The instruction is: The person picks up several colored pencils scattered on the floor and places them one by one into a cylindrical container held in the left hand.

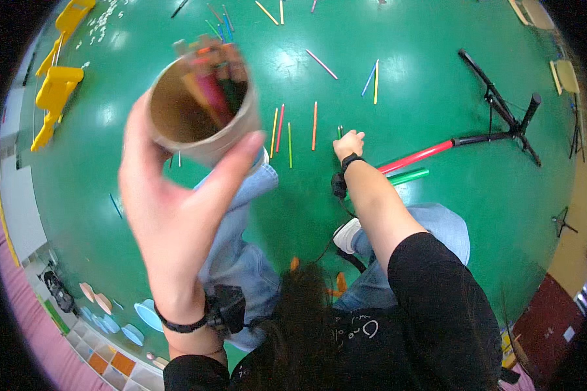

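My left hand [169, 176] is wrapped round a brown cardboard cup [205, 146], raised close to the camera and blurred. Several colored pencils [212, 78] lean together inside it, their ends out over the rim. Lower down at the green floor, my right hand [350, 144] is closed, its fingers round a dark green pencil [340, 131] whose end pokes out past them. To the left of that hand lie an orange pencil [315, 126], a green pencil [290, 144], a red pencil [280, 129] and a yellow pencil [274, 133].
More pencils are scattered farther off, among them a pink pencil [321, 64]. A black tripod stand [515, 127] with a red pole [421, 156] lies to the right, a green tube [407, 177] beside it. Yellow chairs [59, 88] stand at far left.
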A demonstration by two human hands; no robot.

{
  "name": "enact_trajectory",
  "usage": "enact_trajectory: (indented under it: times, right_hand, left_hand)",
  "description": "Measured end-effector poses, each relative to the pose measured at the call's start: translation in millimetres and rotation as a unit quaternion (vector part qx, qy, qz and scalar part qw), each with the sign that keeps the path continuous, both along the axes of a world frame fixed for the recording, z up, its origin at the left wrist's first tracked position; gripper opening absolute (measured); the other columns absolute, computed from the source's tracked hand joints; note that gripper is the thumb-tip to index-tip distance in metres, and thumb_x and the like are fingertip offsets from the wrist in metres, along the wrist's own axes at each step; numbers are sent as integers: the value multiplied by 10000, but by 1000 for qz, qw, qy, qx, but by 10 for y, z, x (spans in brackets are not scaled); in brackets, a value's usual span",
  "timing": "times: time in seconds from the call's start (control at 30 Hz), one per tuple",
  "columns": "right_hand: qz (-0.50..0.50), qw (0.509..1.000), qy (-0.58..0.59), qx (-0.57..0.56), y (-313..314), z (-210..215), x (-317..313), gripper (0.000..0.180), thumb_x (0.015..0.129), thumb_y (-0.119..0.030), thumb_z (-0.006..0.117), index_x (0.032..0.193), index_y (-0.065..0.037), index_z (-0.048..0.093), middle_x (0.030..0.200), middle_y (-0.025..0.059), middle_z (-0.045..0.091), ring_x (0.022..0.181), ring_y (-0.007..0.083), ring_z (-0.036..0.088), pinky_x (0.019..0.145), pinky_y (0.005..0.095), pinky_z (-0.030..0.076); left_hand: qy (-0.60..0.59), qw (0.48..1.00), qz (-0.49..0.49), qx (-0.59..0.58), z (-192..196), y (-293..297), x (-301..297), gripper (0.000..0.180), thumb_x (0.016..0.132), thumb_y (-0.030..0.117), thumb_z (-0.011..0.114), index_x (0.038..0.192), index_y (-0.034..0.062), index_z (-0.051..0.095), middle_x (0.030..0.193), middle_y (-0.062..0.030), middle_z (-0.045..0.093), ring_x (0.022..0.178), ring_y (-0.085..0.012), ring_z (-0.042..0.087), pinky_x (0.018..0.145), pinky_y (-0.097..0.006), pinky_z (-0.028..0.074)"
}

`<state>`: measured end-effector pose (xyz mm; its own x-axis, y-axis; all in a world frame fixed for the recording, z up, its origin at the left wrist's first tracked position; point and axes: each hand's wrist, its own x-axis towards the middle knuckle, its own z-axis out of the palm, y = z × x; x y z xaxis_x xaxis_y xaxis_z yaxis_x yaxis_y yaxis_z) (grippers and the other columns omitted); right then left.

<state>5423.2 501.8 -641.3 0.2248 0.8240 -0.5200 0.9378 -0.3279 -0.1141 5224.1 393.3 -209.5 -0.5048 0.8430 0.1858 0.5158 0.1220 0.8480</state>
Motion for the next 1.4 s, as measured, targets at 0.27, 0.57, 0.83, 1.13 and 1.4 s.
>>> enact_trajectory:
  times: [0.27,0.57,0.83,1.13,1.4]
  right_hand:
    - [-24,998,35,-47,-107,-224,-65,365,782,-216,595,1072,1,546,1107,180,578,1037,337,574,893,412,477]
    - [-3,971,149,185,-9,-538,-256,157,906,-123,430,988,6,462,967,252,605,892,435,577,755,502,463]
    - [4,983,178,45,172,-253,-714,338,837,-305,601,948,11,564,898,254,635,871,399,623,761,459,506]
    - [43,984,171,-5,23,-311,-863,293,821,-229,547,956,30,568,894,224,645,851,386,631,765,449,516]
    - [75,967,242,7,-318,-305,-1099,256,859,-161,470,1033,16,405,837,267,624,792,423,617,722,504,498]
  left_hand:
    - [12,998,12,-60,41,106,10,578,724,82,758,1228,-3,488,1130,-90,580,1037,-172,558,921,-308,413]
    - [16,998,19,-56,10,213,22,584,716,72,762,1227,-8,491,1120,-86,584,1028,-171,560,913,-301,415]
    - [38,995,31,-82,-21,200,-23,592,711,81,767,1226,-10,489,1115,-85,585,1027,-168,556,917,-301,408]
    - [45,994,40,-87,-57,142,-152,583,710,93,771,1216,-7,498,1107,-80,589,1029,-166,555,923,-300,399]
    - [25,994,45,-92,-74,85,-184,591,704,88,777,1215,-7,497,1110,-82,587,1029,-168,555,920,-297,400]
